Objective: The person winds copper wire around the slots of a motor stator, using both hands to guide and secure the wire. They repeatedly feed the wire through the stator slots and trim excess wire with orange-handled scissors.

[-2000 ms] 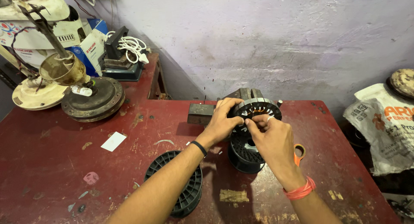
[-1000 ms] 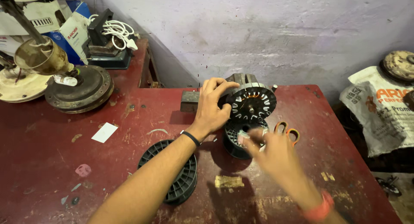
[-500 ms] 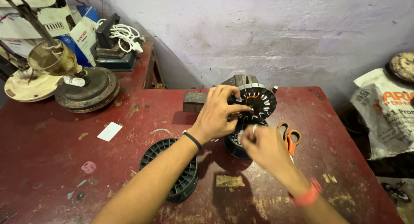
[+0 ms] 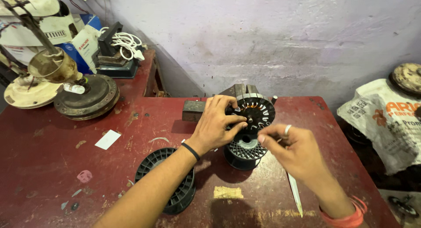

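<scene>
The round black motor core (image 4: pixel 254 110) with its ring of slots stands on edge near the back of the red desk (image 4: pixel 57 158), and my left hand (image 4: pixel 217 122) is wrapped over its left side, fingers (image 4: pixel 234 128) pressed to the face and the hub. It sits right above a small black spool (image 4: pixel 243 152), which stands just in front of it. My right hand (image 4: pixel 291 151) hovers beside that spool, thumb and forefinger pinched together; whether a thin wire runs between them, I cannot tell. A ring shows on one finger, an orange band on that wrist, a dark band on my left wrist.

A white strip (image 4: pixel 294 193) lies on the desk under my right forearm. A bigger black spool (image 4: pixel 169 179) rests below my left forearm. A dark metal block (image 4: pixel 193 110) lies just left of the core. Farther left, a white paper scrap (image 4: pixel 108 139), then a rusty fan motor (image 4: pixel 85 96) at the far corner. A printed sack (image 4: pixel 386 122) slumps off to the right.
</scene>
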Demonstrator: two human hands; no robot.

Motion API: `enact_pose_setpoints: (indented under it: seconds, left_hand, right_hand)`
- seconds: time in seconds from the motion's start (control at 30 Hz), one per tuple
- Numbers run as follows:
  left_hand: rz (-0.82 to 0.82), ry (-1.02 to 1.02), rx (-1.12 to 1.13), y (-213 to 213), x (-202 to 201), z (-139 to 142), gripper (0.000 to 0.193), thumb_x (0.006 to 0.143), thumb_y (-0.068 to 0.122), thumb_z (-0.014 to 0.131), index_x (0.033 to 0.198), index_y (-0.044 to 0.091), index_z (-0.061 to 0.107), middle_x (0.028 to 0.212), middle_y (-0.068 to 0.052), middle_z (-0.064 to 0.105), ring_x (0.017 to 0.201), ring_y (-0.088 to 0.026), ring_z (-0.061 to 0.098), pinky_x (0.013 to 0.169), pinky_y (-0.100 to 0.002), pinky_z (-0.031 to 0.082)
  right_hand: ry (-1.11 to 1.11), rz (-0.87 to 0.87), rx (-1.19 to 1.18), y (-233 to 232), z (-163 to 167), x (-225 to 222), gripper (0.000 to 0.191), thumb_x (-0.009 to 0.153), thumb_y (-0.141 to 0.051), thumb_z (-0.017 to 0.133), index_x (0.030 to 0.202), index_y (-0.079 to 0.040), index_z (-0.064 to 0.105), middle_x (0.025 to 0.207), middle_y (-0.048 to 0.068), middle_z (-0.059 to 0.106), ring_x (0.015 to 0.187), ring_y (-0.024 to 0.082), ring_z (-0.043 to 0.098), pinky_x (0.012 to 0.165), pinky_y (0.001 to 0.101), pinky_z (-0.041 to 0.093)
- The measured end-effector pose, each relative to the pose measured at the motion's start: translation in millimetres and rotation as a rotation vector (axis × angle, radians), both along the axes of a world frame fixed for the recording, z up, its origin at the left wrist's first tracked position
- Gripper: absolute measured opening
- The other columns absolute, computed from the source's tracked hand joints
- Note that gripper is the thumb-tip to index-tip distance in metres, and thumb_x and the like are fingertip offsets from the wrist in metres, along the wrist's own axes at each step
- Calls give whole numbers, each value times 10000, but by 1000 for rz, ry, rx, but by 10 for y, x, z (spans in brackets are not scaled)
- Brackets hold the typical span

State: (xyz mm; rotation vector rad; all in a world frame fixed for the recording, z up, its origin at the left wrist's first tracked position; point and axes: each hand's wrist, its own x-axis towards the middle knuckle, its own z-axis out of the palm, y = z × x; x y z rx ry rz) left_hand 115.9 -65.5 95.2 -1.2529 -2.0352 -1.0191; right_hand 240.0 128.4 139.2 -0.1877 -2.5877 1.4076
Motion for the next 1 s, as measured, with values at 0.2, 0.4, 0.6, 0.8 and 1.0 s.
enact_pose_setpoints:
  seconds: [0.2,0.4,0.6,0.8,1.0]
  left_hand:
    - [73,-96,109,-7,20,34,154,814,238,832,919,130,803,1088,-71,573,1090,-267,522,966,-406,419]
    - [91,-137,157,18,-10,68,312,779,211,855,1045,99,736,1069,-90,585,1056,-282,541,953,-403,442]
    - [44,-89,192,-20,-44,106,398,800,164,840,1134,74,644,1058,-51,681,1057,-269,611,962,-404,447]
    - [31,-44,200,-71,-69,112,371,787,47,737,1151,76,672,1110,-52,690,1099,-274,600,993,-403,451]
    - [86,-55,167,-76,-115,93,406,762,61,665,1165,70,718,1151,-65,682,1130,-274,570,1020,-414,425]
  right_hand:
    - [329,19,-185,-49,106,-239,207,915,-77,728,1092,25,758,831,48,769,725,51,681,600,203,529]
    - [553,-19,59,-145,185,-377,152,937,-90,742,1039,20,768,778,44,760,681,42,670,584,214,534]
    - [585,-86,216,-248,276,-565,125,912,-100,772,985,0,788,721,79,747,594,73,635,535,255,495]
    - [692,-81,341,-340,286,-799,132,905,-130,793,949,-6,782,759,134,736,614,134,701,569,283,525]
    - [599,-101,368,-351,278,-891,135,889,-140,792,948,-19,797,690,122,725,536,168,679,516,306,501]
